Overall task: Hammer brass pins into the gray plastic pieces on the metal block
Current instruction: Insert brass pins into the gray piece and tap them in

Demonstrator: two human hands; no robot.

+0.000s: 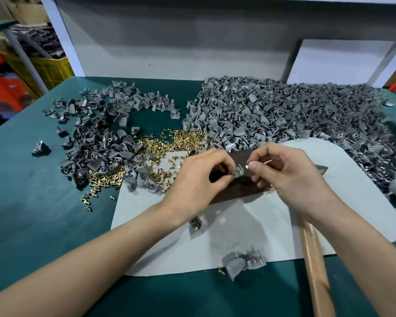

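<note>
On the metal block (236, 188), the left hand (193, 179) pinches a gray plastic piece (238, 172); the right hand (290, 177) apparently grips a brass pin (247, 166) just above it.

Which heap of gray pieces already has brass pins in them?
The big heap on the right, behind the right hand: brass glints show in many of its pieces. The smaller heap on the left shows empty holes.

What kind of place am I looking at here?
Probably a small factory assembly bench: big heaps of identical gray plastic pieces, a spread of loose brass pins, and a hammer handle lying on the green table.
</note>
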